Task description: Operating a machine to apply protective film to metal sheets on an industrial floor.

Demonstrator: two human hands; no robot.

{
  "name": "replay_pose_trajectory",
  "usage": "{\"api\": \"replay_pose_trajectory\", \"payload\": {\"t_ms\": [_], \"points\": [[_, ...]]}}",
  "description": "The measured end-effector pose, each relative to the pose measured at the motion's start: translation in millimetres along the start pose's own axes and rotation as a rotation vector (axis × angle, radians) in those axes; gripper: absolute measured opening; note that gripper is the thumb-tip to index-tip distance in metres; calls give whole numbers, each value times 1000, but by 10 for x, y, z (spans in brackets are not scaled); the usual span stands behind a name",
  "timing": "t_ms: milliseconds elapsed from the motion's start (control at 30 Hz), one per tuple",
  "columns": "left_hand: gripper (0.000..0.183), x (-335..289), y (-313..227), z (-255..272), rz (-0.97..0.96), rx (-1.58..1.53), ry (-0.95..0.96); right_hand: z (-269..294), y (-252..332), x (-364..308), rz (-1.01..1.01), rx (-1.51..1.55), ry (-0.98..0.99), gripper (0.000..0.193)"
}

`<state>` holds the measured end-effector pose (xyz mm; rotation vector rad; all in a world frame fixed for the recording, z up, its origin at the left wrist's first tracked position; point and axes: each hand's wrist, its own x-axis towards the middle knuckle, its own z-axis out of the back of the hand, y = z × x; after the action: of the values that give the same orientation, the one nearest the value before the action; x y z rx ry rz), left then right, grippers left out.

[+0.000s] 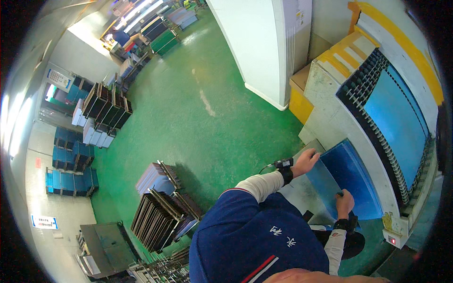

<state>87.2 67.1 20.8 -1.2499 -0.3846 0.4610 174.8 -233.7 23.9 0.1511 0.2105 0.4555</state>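
A thin, grey-blue, flat panel (326,185) lies tilted between my hands, and both are closed on its edges. My left hand (306,162) has its fingers curled at the far end. My right hand (345,204) grips the near end, with a dark tip showing at the thumb. Just beyond it is a deeper blue stack of sheets (361,177), partly covered by this panel. A pale grey surface (302,198) shows beneath and beside the panel. Both wrists wear black bands, the left one with a small device and cable.
Right of the stack stands a roller conveyor (351,94) carrying a light blue panel (396,118). A white cabinet (264,42) and a yellow-taped box (344,54) stand ahead. Racks of panels (155,219) are on the green floor to the left. Another person (120,37) is far off.
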Motion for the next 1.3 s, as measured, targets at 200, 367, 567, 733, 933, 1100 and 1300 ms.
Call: {"api": "replay_pose_trajectory", "payload": {"t_ms": [200, 367, 567, 733, 933, 1100, 1300], "points": [[37, -31, 35, 18, 15, -26, -18, 189, 224, -52, 31, 32, -43, 19], [38, -30, 56, -1, 38, 0, -24, 149, 173, -83, 86, 63, -130, 23], [36, -14, 165, -60, 10, -19, -64, 175, 186, -51, 74, 28, -64, 23], [36, -1, 188, -86, -14, -31, -76, 186, 201, -55, 61, 13, -57, 24], [37, 6, 173, -81, -28, -40, -83, 193, 208, -50, 51, 10, -44, 25], [38, 16, 242, -84, 17, -22, -45, 186, 211, -67, 53, 24, -44, 24], [38, -1, 108, -31, 10, -34, -33, 254, 269, -77, 59, 21, -73, 21]]}}
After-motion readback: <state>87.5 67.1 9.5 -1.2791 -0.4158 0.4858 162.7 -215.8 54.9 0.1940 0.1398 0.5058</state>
